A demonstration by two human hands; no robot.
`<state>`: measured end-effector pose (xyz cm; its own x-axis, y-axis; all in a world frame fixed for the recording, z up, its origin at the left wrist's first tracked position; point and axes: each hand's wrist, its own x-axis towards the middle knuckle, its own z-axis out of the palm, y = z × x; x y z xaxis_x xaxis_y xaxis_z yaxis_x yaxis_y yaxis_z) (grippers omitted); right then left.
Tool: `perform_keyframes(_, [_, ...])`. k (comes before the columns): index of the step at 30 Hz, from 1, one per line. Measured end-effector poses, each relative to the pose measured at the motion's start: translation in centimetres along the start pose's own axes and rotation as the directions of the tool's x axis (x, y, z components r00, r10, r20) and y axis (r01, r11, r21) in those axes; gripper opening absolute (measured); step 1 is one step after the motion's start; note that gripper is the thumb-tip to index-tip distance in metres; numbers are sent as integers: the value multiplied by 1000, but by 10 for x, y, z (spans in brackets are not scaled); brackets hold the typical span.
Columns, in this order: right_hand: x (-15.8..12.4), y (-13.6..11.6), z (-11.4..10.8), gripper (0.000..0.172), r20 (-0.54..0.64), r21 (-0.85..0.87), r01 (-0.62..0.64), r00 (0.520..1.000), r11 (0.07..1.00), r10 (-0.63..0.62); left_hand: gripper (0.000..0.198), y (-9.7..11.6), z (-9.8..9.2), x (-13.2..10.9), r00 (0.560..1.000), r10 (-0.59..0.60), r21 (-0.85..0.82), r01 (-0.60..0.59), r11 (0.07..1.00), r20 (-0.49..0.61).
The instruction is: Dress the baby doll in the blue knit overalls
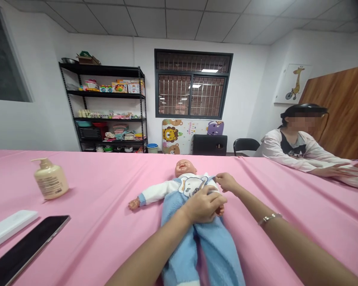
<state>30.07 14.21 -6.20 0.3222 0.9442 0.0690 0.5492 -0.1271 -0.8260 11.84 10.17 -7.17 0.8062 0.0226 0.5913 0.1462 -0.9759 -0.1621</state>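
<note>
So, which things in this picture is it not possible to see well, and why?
In the head view:
Feet of the doll: cut off by the bottom edge.
Part of its front: covered by the left hand.
Near end of the phone: cut off at lower left.
Print on the pump bottle: too small and blurred.

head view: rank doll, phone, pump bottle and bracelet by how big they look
Largest to smallest:
1. doll
2. phone, partly cut off by the frame
3. pump bottle
4. bracelet
</note>
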Motion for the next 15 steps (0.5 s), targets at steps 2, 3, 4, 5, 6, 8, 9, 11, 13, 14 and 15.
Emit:
perform_keyframes(2, [18, -13, -1, 10, -8, -74, 31, 999, 997, -32, 24, 3, 0, 2, 996, 90, 24, -90, 996, 11])
perform_keyframes(3, [26, -20, 0, 8, -15, -114, 52, 998, 992, -54, 24, 4, 0, 4, 991, 132, 29, -132, 991, 12])
perform_keyframes(4, [32, -27, 3, 7, -23, -147, 72, 997, 986, -77, 25, 5, 1, 5, 986, 167, 33, -168, 985, 11])
perform_keyframes(5, [37, -33, 8, 9, -33, -175, 92, 995, 980, -99, 26, 6, 1, 6, 981, 192, 35, -193, 981, 9])
perform_keyframes(6, [40, -39, 12, 10, -41, -195, 109, 992, 975, -119, 27, 7, 2, 7, 978, 209, 39, -209, 977, 7])
perform_keyframes(8, [42, -47, 22, 11, -36, -211, 144, 987, 967, -155, 26, 7, 4, 8, 975, 220, 53, -220, 974, 15])
perform_keyframes(9, [41, -50, 26, 12, -15, -205, 164, 985, 965, -171, 25, 6, 6, 8, 978, 209, 63, -210, 976, 21])
perform_keyframes(11, [34, -54, 30, 14, 63, -170, 207, 978, 963, -199, 25, 5, 8, 7, 987, 159, 69, -160, 985, 21])
perform_keyframes(13, [25, -53, 26, 19, 152, -135, 236, 965, 962, -215, 28, 4, 10, 6, 997, 78, 41, -78, 996, -4])
perform_keyframes(14, [19, -50, 21, 21, 192, -125, 228, 960, 966, -202, 30, 4, 11, 6, 999, 25, 15, -25, 1000, -29])
perform_keyframes(15, [14, -46, 14, 24, 229, -116, 203, 958, 972, -173, 33, 4, 11, 6, 998, -29, -15, 28, 999, -56])
